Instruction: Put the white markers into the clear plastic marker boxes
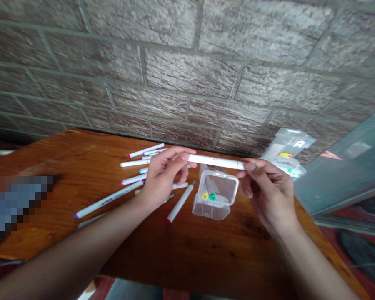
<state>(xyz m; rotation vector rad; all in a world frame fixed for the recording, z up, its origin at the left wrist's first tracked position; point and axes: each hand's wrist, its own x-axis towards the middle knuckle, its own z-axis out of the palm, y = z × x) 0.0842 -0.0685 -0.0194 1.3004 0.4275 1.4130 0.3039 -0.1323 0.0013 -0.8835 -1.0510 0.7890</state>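
Note:
A white marker (217, 161) is held level between both hands, above the wooden table. My left hand (165, 175) pinches its left end, and my right hand (268, 187) grips the right end with thumb and fingers. Beneath it stands a clear plastic box (211, 208), its lid up, holding a yellow-ended marker (205, 195) and a green-ended marker (212, 196). A red-ended marker (180, 205) lies just left of the box. Several more white markers are spread beside and behind my left hand, among them a purple-ended one (109, 200).
The wooden table (206, 254) runs up to a brick wall (171, 100). More clear plastic cases (289, 146) are at the back right corner, beside a glass panel (346, 175). A pixelated patch (15, 204) covers something at the left.

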